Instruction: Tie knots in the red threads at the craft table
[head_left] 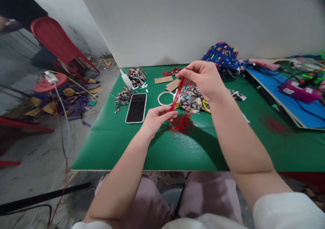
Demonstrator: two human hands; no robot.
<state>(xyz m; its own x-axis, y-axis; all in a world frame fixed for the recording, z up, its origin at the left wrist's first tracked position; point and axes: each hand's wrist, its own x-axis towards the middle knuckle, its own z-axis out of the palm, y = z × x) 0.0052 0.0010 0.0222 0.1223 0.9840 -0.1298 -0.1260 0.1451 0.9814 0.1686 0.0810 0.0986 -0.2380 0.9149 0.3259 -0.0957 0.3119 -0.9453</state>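
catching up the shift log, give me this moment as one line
left hand: pinches red threads, lower part; right hand: pinches upper part; red threads: run between hands; red tangle: on green table; phone: on table

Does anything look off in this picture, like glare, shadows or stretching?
In the head view, pale glare shines on the green tabletop below the piled red threads; a dark shadow lies beside the right forearm; the red chair leans, perhaps from lens distortion; the top-left corner is pixelated.
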